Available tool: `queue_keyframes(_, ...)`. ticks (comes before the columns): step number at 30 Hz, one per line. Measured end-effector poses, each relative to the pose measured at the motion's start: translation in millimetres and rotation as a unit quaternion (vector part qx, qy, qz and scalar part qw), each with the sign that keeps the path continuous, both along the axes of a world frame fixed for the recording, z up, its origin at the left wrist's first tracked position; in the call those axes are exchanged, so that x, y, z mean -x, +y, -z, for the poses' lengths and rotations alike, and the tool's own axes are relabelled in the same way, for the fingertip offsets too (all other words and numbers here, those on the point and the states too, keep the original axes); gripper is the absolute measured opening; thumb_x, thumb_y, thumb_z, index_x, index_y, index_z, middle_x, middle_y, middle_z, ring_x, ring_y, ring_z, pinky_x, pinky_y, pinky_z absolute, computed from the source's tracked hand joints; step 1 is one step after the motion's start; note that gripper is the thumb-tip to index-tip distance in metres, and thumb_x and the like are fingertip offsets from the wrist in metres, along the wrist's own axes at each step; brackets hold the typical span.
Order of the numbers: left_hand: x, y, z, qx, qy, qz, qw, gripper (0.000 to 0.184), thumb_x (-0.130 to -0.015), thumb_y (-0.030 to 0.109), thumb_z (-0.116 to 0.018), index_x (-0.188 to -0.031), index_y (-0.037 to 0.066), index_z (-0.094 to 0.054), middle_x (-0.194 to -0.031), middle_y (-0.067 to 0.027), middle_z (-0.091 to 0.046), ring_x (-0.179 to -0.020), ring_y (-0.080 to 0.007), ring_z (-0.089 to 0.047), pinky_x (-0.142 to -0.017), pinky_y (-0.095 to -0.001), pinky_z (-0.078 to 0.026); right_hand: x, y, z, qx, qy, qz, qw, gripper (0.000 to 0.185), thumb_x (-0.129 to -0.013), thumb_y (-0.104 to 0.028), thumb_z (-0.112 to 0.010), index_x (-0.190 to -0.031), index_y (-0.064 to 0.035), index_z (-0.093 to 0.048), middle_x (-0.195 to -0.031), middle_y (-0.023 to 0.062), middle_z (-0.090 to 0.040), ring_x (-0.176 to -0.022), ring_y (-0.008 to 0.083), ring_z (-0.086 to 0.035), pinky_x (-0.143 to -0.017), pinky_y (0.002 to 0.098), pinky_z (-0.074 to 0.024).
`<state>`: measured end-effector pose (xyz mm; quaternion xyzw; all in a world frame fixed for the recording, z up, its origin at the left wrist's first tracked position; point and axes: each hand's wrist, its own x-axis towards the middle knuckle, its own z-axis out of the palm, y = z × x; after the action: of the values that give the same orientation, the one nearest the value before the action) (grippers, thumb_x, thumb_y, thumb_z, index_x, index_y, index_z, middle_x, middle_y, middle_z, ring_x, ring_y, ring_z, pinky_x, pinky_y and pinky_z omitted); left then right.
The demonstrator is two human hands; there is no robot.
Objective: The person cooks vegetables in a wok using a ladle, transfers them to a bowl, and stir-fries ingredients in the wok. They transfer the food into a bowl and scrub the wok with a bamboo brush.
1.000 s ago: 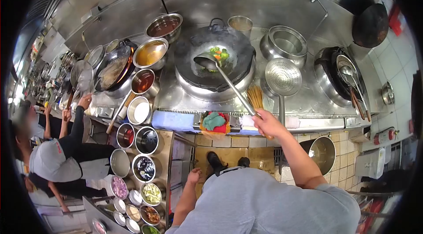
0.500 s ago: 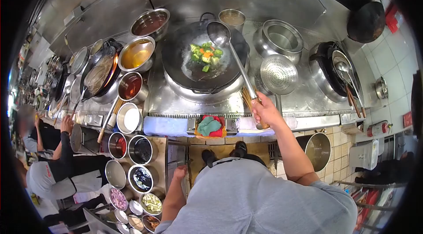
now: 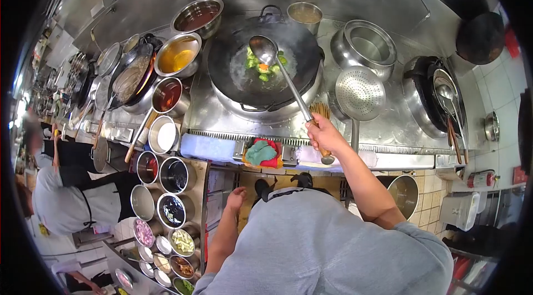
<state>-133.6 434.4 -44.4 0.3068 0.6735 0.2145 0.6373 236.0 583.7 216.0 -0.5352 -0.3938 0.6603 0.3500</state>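
Because the ladle (image 3: 263, 49) was long enough to reach over the vegetables (image 3: 263, 67) in the wok (image 3: 226, 81), my right hand (image 3: 330, 137), clamped near its handle's end, presumably sat clear of the heat; my left hand (image 3: 237, 199) hung loosely, apparently empty.

The ladle (image 3: 263, 49) covers part of the vegetables (image 3: 264, 78); the right hand (image 3: 328, 136) hides part of the ladle's grip and of the brush (image 3: 321, 110). A co-worker's head (image 3: 34, 134) is blurred; the bottom edge cuts off the chopped greens (image 3: 184, 286).
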Motion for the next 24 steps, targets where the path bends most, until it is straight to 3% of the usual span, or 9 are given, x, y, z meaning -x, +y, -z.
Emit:
queue_keyframes(8,15.6,-42.3,9.3,0.075,0.066,-0.046,0.994,0.035,-0.084,0.014,-0.054,-0.117,0.002,-0.055,-0.099,-0.0092,-0.063,-0.077,-0.0165,-0.061,-0.064,-0.0283,-0.049,-10.5,-19.3,-22.6,0.045,0.059,-0.019,0.997,0.036,-0.093,-0.015,-0.05,-0.124,-0.0027,-0.037,-0.068,0.0009,-0.044,-0.046,0.0087,-0.041,-0.04,0.0243,-0.0352)
queue_keyframes(11,13.5,-55.3,3.1,0.115,0.084,-0.044,0.989,0.034,-0.084,0.014,-0.053,-0.116,0.003,-0.057,-0.095,-0.0079,-0.064,-0.072,-0.0157,-0.061,-0.058,-0.0274,-0.048,-4.8,-22.2,-12.3,0.003,-0.038,-0.019,0.999,0.05,-0.093,-0.015,-0.049,-0.136,-0.002,-0.026,-0.068,0.0022,-0.044,-0.046,0.0089,-0.041,-0.041,0.0245,-0.0351)
queue_keyframes(12,15.3,-59.7,2.1,0.132,0.122,-0.009,0.984,0.034,-0.084,0.014,-0.052,-0.116,0.003,-0.057,-0.095,-0.0072,-0.064,-0.072,-0.0155,-0.061,-0.055,-0.027,-0.047,-4.8,-23.7,-17.5,0.004,-0.038,-0.021,0.999,0.05,-0.093,-0.015,-0.049,-0.136,-0.002,-0.026,-0.068,0.0022,-0.044,-0.046,0.0089,-0.041,-0.041,0.0245,-0.0351)
queue_keyframes(14,18.7,-63.4,1.4,0.136,0.099,-0.024,0.986,0.034,-0.084,0.014,-0.052,-0.116,0.004,-0.057,-0.095,-0.0066,-0.064,-0.072,-0.0158,-0.062,-0.054,-0.0267,-0.046,-4.8,-30.2,-32.1,0.011,0.0,-0.006,1.0,0.027,-0.093,-0.012,-0.047,-0.118,-0.0056,-0.04,-0.066,-0.0005,-0.043,-0.044,0.0071,-0.04,-0.04,0.0222,-0.0343)
queue_keyframes(16,27.9,-67.2,18.4,0.14,0.073,-0.036,0.987,0.035,-0.084,0.015,-0.052,-0.117,0.004,-0.057,-0.095,-0.0061,-0.064,-0.072,-0.016,-0.062,-0.052,-0.0264,-0.045,-12.4,-34.8,-24.0,0.03,-0.001,-0.009,1.0,0.031,-0.093,-0.011,-0.047,-0.121,-0.0047,-0.039,-0.066,-0.0005,-0.043,-0.044,0.0071,-0.04,-0.04,0.0224,-0.0346)
queue_keyframes(18,44.9,-74.5,52.6,-0.023,0.07,0.072,0.995,0.036,-0.083,0.016,-0.053,-0.117,0.005,-0.057,-0.094,-0.005,-0.064,-0.074,-0.0159,-0.063,-0.05,-0.0273,-0.045,-15.3,-38.6,-24.2,0.023,-0.04,-0.044,0.998,0.04,-0.092,-0.011,-0.047,-0.129,-0.0016,-0.034,-0.066,0.0,-0.044,-0.044,0.0076,-0.041,-0.04,0.0225,-0.0353)
queue_keyframes(19,37.3,-69.4,37.2,-0.021,0.068,0.073,0.995,0.036,-0.083,0.016,-0.053,-0.117,0.005,-0.057,-0.094,-0.005,-0.064,-0.074,-0.0159,-0.063,-0.05,-0.0273,-0.045,-14.9,-39.7,-23.4,0.026,-0.041,-0.044,0.998,0.04,-0.092,-0.011,-0.047,-0.129,-0.0016,-0.034,-0.066,0.0,-0.044,-0.044,0.0076,-0.041,-0.04,0.0225,-0.0353)
queue_keyframes(21,26.1,-51.8,10.9,0.087,0.086,-0.051,0.991,0.034,-0.084,0.016,-0.053,-0.116,0.005,-0.057,-0.093,-0.0051,-0.064,-0.072,-0.0152,-0.061,-0.05,-0.0273,-0.044,-10.3,-38.7,-22.1,0.017,-0.053,-0.05,0.997,0.05,-0.092,-0.011,-0.048,-0.135,0.0022,-0.026,-0.066,0.0007,-0.044,-0.045,0.0082,-0.041,-0.041,0.0228,-0.0363)
queue_keyframes(24,27.7,-36.9,16.0,0.061,0.054,-0.058,0.995,0.035,-0.085,0.016,-0.054,-0.117,0.006,-0.055,-0.094,-0.0057,-0.063,-0.068,-0.0147,-0.06,-0.05,-0.0269,-0.044,-1.4,-34.9,-23.6,0.013,-0.073,-0.087,0.993,0.054,-0.092,-0.011,-0.048,-0.137,0.0042,-0.022,-0.066,0.0013,-0.045,-0.045,0.0085,-0.042,-0.041,0.0232,-0.0371)
